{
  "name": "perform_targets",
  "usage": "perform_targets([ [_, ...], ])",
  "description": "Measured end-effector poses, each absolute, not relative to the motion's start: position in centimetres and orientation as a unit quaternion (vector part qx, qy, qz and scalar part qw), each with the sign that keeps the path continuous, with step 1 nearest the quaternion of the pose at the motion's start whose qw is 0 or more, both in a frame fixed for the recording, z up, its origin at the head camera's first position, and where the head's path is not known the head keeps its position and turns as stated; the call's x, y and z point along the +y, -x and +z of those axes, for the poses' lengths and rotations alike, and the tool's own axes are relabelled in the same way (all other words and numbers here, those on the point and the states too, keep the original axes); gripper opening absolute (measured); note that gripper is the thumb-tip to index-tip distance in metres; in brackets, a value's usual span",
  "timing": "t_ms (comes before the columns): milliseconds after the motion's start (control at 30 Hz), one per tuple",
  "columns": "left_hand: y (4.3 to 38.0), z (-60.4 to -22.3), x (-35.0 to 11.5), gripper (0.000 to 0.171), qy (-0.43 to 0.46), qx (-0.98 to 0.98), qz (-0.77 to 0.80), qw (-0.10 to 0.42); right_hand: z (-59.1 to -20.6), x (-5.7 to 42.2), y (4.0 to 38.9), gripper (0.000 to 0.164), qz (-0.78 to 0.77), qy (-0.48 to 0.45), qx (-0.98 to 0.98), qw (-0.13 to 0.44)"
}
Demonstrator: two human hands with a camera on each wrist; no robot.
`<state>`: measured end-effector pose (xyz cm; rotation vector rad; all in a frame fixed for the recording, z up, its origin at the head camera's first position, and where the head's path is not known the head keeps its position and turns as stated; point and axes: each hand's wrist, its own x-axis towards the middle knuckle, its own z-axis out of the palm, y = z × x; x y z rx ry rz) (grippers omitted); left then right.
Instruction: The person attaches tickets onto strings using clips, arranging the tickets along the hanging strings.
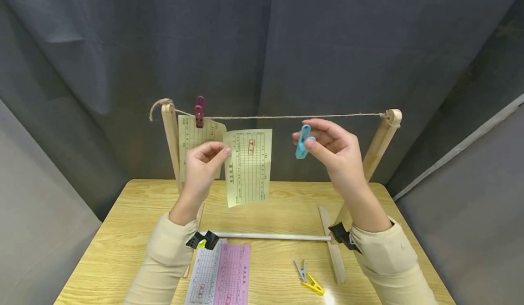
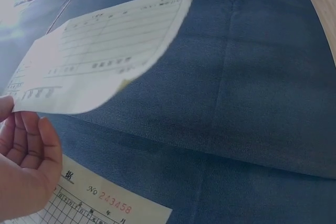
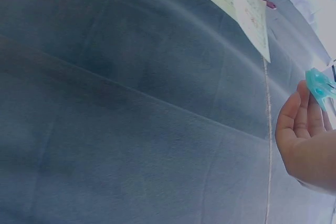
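Note:
My left hand (image 1: 203,165) pinches a pale yellow-green printed form (image 1: 248,168) by its left edge, just below the string (image 1: 286,117). In the left wrist view this form (image 2: 100,56) bends away from the thumb and fingers. My right hand (image 1: 337,152) holds a light blue clothespin (image 1: 303,142) between thumb and fingers, a little under the string and to the right of the form. Behind the left hand hangs a second yellow-green form (image 1: 196,134), fixed to the string by a dark purple clothespin (image 1: 199,112).
Wooden posts (image 1: 171,136) (image 1: 380,145) carry the string at both ends; a white bar (image 1: 270,236) joins their feet. On the table (image 1: 282,200) lie a white form (image 1: 204,268), a pink form (image 1: 232,273), a grey clothespin (image 1: 301,271) and a yellow clothespin (image 1: 314,286).

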<state>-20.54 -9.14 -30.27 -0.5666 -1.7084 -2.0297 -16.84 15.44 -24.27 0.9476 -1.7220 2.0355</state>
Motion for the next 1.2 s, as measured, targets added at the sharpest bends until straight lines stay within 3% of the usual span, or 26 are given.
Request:
perform_targets([
  [233,20.7,-30.0,-9.0,0.019,0.201,-0.604,-0.745,0.201,-22.2,14.4,17.6,0.026,0.697,-0.327,-0.621,0.149],
  [567,21.0,-29.6,-9.1,0.021,0.199,-0.593,-0.755,0.196,-19.9,12.6,18.6,0.025,0.686,-0.337,-0.628,0.148],
  [733,21.2,-29.2,-9.2,0.01,0.198,-0.581,-0.765,0.194,-19.2,11.7,19.8,0.023,0.694,-0.342,-0.62,0.13],
  [967,21.2,-28.8,-9.2,0.029,0.196,-0.579,-0.771,0.181,-18.4,10.3,20.8,0.024,0.688,-0.324,-0.638,0.122],
  [1200,21.4,-28.9,-9.3,0.03,0.196,-0.582,-0.769,0.176,-18.1,9.3,21.5,0.022,0.671,-0.316,-0.658,0.13],
])
